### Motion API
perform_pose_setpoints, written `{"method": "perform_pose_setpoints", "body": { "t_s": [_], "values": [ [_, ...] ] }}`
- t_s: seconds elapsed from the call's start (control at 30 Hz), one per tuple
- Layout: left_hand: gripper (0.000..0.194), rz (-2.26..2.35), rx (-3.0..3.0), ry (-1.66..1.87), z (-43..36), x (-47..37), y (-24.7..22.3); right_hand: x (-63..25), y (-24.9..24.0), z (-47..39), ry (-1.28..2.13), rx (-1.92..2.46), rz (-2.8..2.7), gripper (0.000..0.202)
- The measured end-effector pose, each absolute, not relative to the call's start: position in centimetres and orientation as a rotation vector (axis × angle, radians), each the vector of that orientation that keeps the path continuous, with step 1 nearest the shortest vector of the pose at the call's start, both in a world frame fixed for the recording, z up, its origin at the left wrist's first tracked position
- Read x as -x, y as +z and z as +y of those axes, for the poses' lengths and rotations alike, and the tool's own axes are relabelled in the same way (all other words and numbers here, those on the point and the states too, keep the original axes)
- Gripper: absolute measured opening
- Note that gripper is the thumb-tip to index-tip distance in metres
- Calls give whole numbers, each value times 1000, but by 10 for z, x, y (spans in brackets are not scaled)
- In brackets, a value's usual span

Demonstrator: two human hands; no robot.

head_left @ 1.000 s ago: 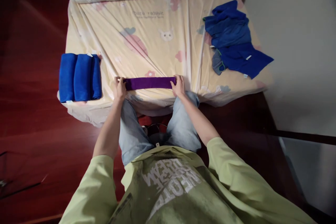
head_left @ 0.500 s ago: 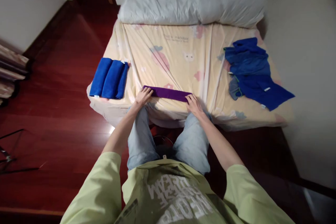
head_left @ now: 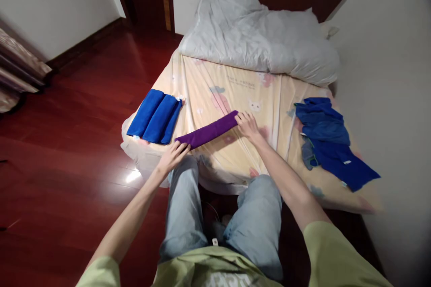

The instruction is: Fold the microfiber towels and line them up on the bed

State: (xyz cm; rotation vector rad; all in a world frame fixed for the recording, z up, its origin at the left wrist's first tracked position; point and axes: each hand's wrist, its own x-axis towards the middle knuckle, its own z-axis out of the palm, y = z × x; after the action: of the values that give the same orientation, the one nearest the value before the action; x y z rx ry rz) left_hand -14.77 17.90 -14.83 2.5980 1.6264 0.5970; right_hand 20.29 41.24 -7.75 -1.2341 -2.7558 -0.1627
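Holding the purple cloth (head_left: 209,132) at its two ends, the person has it above the front part of the bed (head_left: 232,168). The cloth is one long, narrow strip, and it lies slantwise over the bed, with the left end nearer to the front edge of the bed and the right end farther in. A shadow falls on the bed under it, so at least this part seems to be raised.

The left hand (head_left: 174,156) is closed on the left end of the cloth, with the fingers on top; the thumb I cannot see clearly. This hand is at the front edge of the bed. The right hand (head_left: 247,124) is closed on the other end, with its fingers bent around the corner, and it is over the middle of the bed.

On the left side of the bed there are folded blue cloths (head_left: 153,119), lying side by side like thick rolls, with small white labels at their edges. They are near the left hand, but apart from it. On the right side of the bed lies a loose blue pile (head_left: 332,136), spread and wrinkled, and a grey cloth (head_left: 308,151) with green edging is beside it, partly covered. A thick grey-white quilt (head_left: 262,38) is bunched across the far end of the bed. The bed has a pale yellow sheet (head_left: 242,94) with pink shapes and a cat face, and this sheet is creased. To the left of the bed is a dark red floor (head_left: 87,143).
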Motion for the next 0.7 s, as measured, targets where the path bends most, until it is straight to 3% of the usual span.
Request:
{"method": "perform_pose_setpoints", "body": {
  "t_s": [0.27,0.47,0.57,0.7],
  "values": [
    [59,1732,-2503,460,139,178,-190,6,-101,479,3,928,-2843,40],
    [56,1792,-2499,425,167,154,-193,69,-136,510,180,1011,-2736,38],
    [57,1842,-2401,447,180,150,-189,68,-151,513,500,1018,-2595,41],
    [64,1928,-2238,538,163,131,-172,21,-160,473,1252,1169,-2145,43]
  ]
}}
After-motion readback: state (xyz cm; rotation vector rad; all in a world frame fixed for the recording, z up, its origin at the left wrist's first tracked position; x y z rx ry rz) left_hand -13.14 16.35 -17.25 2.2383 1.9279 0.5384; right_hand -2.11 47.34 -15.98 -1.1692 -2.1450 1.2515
